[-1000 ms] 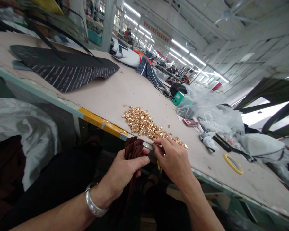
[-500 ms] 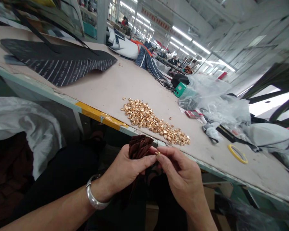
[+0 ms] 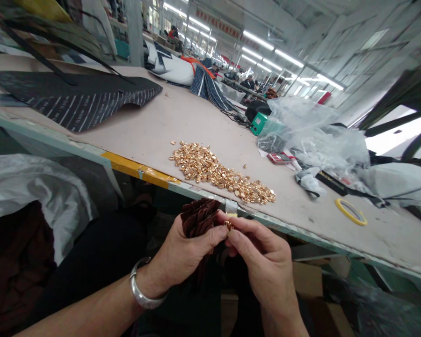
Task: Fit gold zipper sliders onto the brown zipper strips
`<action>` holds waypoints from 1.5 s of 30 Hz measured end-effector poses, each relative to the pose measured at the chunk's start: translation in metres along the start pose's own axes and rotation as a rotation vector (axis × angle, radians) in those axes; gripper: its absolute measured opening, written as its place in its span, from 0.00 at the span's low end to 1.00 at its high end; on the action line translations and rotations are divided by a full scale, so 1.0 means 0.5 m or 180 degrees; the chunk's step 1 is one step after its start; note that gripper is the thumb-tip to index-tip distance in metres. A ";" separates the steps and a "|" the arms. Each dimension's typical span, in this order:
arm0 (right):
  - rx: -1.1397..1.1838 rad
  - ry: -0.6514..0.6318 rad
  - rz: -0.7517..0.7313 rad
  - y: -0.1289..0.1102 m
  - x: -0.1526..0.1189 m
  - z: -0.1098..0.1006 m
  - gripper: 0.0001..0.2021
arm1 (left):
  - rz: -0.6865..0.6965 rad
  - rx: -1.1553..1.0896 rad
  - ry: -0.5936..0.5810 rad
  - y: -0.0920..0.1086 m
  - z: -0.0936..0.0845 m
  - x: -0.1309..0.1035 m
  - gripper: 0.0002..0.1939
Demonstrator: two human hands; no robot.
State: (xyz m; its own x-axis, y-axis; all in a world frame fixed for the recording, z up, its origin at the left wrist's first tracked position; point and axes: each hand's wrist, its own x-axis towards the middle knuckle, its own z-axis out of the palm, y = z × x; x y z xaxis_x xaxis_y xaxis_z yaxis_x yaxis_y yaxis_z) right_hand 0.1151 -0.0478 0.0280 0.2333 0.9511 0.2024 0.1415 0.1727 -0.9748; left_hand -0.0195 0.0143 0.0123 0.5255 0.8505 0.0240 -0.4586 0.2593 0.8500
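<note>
My left hand [image 3: 185, 252] is closed around a bundle of dark brown strips [image 3: 199, 216], whose layered ends stick up above the thumb. Its thumb and fingertip meet my right hand [image 3: 263, 255] just below the table edge. Between the fingertips of both hands sits a small gold metal piece [image 3: 228, 225]; the right thumb and forefinger pinch it. How it meets the brown strips is hidden by the fingers. Beyond the hands, a heap of similar gold metal pieces [image 3: 214, 166] lies on the table [image 3: 133, 135].
A black patterned sheet [image 3: 87, 100] lies at the left. To the right are a green box [image 3: 258, 124], clear plastic bags [image 3: 315, 128], a red device [image 3: 279, 158] and a yellow tape roll [image 3: 351, 212]. A white sack [image 3: 38, 182] with brown material stands at lower left.
The view has shifted slightly, so the table things appear a little displaced. Both hands stay together at the gold piece, which has turned slightly between the fingertips.
</note>
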 end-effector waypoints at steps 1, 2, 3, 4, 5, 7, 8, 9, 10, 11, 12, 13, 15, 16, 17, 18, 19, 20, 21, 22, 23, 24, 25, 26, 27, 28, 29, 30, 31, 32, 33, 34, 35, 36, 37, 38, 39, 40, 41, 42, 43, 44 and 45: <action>0.0216 0.0032 0.0093 0.006 -0.001 0.000 0.09 | 0.0037 -0.0084 -0.0059 0.001 0.005 -0.001 0.07; 0.0424 0.0068 0.0172 0.011 -0.002 0.001 0.08 | 0.0064 -0.0130 -0.0111 0.003 0.009 -0.001 0.07; 0.0602 0.0102 0.0249 0.016 -0.004 0.001 0.07 | 0.0088 -0.0145 -0.0143 0.005 0.014 -0.001 0.06; 0.0742 0.0124 0.0327 0.020 -0.005 0.002 0.06 | 0.0107 -0.0144 -0.0142 0.007 0.017 0.000 0.06; 0.0841 0.0122 0.0416 0.023 -0.007 0.003 0.06 | 0.0117 -0.0131 -0.0108 0.008 0.019 0.000 0.05; 0.0899 0.0078 0.0552 0.024 -0.011 0.002 0.05 | 0.0113 -0.0045 0.0033 0.008 0.020 0.002 0.02; 0.0833 0.0080 0.0565 0.022 -0.012 0.000 0.05 | 0.0102 0.0017 0.0113 0.006 0.018 0.003 0.02; 0.0678 0.0152 0.0522 0.020 -0.011 -0.006 0.05 | 0.0084 0.0085 0.0185 0.004 0.015 0.004 0.04; 0.0419 0.0319 0.0421 0.017 -0.008 -0.013 0.05 | 0.0041 0.0147 0.0228 0.000 0.012 0.005 0.05; 0.0058 0.0574 0.0278 0.014 -0.004 -0.024 0.06 | -0.0022 0.0177 0.0248 -0.003 0.009 0.005 0.07; -0.0383 0.0871 0.0109 0.012 0.004 -0.037 0.07 | -0.0109 0.0167 0.0238 -0.006 0.007 0.005 0.08; -0.0866 0.1163 -0.0063 0.012 0.013 -0.052 0.07 | -0.0228 0.0119 0.0207 -0.009 0.005 0.005 0.09; -0.1822 0.1571 -0.0365 0.015 0.037 -0.084 0.08 | -0.0498 0.0002 0.0105 -0.013 0.005 0.004 0.10; -0.2253 0.1651 -0.0477 0.018 0.049 -0.098 0.09 | -0.0611 -0.0048 0.0070 -0.013 0.005 0.003 0.10; -0.2617 0.1672 -0.0560 0.023 0.061 -0.111 0.09 | -0.0705 -0.0086 0.0049 -0.014 0.006 0.002 0.10; -0.2892 0.1667 -0.0614 0.027 0.071 -0.122 0.10 | -0.0787 -0.0124 0.0029 -0.014 0.007 0.001 0.10; -0.3075 0.1654 -0.0645 0.031 0.079 -0.130 0.10 | -0.0861 -0.0164 0.0020 -0.015 0.007 -0.001 0.10; -0.3181 0.1641 -0.0666 0.034 0.083 -0.135 0.11 | -0.0936 -0.0207 0.0012 -0.015 0.008 -0.002 0.10; -0.3220 0.1639 -0.0694 0.036 0.083 -0.138 0.12 | -0.1023 -0.0258 0.0005 -0.016 0.008 -0.003 0.10; -0.3194 0.1657 -0.0746 0.036 0.079 -0.138 0.13 | -0.1119 -0.0323 -0.0012 -0.017 0.008 -0.004 0.09; -0.3089 0.1669 -0.0802 0.035 0.071 -0.135 0.14 | -0.1216 -0.0403 -0.0034 -0.018 0.008 -0.006 0.09; -0.2901 0.1628 -0.0847 0.034 0.059 -0.131 0.13 | -0.1306 -0.0498 -0.0038 -0.019 0.008 -0.007 0.09; -0.2626 0.1502 -0.0875 0.031 0.045 -0.124 0.12 | -0.1391 -0.0602 -0.0035 -0.021 0.008 -0.008 0.09; -0.2282 0.1294 -0.0896 0.028 0.030 -0.116 0.10 | -0.1468 -0.0704 -0.0036 -0.022 0.009 -0.010 0.10; -0.1924 0.0977 -0.0916 0.025 0.015 -0.106 0.09 | -0.1536 -0.0787 -0.0034 -0.024 0.010 -0.012 0.09; -0.1627 0.0618 -0.0963 0.021 0.002 -0.096 0.09 | -0.1603 -0.0851 -0.0024 -0.026 0.010 -0.013 0.09; -0.1446 0.0275 -0.1028 0.018 -0.009 -0.084 0.11 | -0.1676 -0.0905 -0.0012 -0.029 0.010 -0.015 0.09; -0.1388 0.0000 -0.1131 0.015 -0.016 -0.073 0.12 | -0.1748 -0.0950 0.0002 -0.033 0.010 -0.017 0.09; -0.1430 -0.0172 -0.1245 0.012 -0.021 -0.063 0.13 | -0.1808 -0.0986 0.0017 -0.036 0.009 -0.018 0.09; -0.1526 -0.0249 -0.1350 0.011 -0.022 -0.053 0.13 | -0.1866 -0.1017 0.0030 -0.040 0.008 -0.019 0.09; -0.1632 -0.0261 -0.1436 0.010 -0.022 -0.046 0.12 | -0.1913 -0.1042 0.0047 -0.044 0.007 -0.020 0.10; -0.1713 -0.0231 -0.1503 0.010 -0.019 -0.040 0.11 | -0.1952 -0.1066 0.0059 -0.047 0.006 -0.021 0.10; -0.1765 -0.0197 -0.1545 0.010 -0.017 -0.037 0.10 | -0.1991 -0.1091 0.0066 -0.049 0.005 -0.021 0.10; -0.1789 -0.0177 -0.1559 0.012 -0.014 -0.035 0.09 | -0.2022 -0.1120 0.0084 -0.050 0.004 -0.021 0.11; -0.1794 -0.0179 -0.1546 0.014 -0.013 -0.035 0.09 | -0.2047 -0.1158 0.0098 -0.051 0.004 -0.021 0.11; -0.1774 -0.0206 -0.1514 0.017 -0.012 -0.036 0.10 | -0.2061 -0.1191 0.0113 -0.050 0.004 -0.021 0.10; -0.1734 -0.0235 -0.1461 0.019 -0.013 -0.037 0.11 | -0.2058 -0.1215 0.0126 -0.049 0.005 -0.020 0.10; -0.1681 -0.0253 -0.1396 0.022 -0.015 -0.037 0.11 | -0.2050 -0.1219 0.0125 -0.047 0.007 -0.020 0.10; -0.1631 -0.0248 -0.1334 0.025 -0.017 -0.038 0.12 | -0.2039 -0.1209 0.0123 -0.046 0.009 -0.020 0.10; -0.1602 -0.0216 -0.1276 0.028 -0.020 -0.037 0.13 | -0.2029 -0.1190 0.0117 -0.045 0.010 -0.019 0.10; -0.1605 -0.0165 -0.1243 0.031 -0.024 -0.036 0.13 | -0.2023 -0.1168 0.0120 -0.045 0.012 -0.019 0.10; -0.1638 -0.0108 -0.1249 0.033 -0.026 -0.035 0.14 | -0.2021 -0.1146 0.0131 -0.045 0.013 -0.018 0.11; -0.1693 -0.0062 -0.1286 0.035 -0.028 -0.034 0.15 | -0.2020 -0.1131 0.0144 -0.046 0.014 -0.017 0.11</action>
State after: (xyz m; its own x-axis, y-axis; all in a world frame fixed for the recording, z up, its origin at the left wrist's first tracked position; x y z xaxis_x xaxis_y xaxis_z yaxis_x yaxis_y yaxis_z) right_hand 0.1305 -0.0626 0.0098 0.0456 0.8434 0.5353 0.6705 0.3714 -0.6423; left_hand -0.0086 -0.0023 -0.0039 0.7409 0.5031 -0.4450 -0.2844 0.8352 0.4707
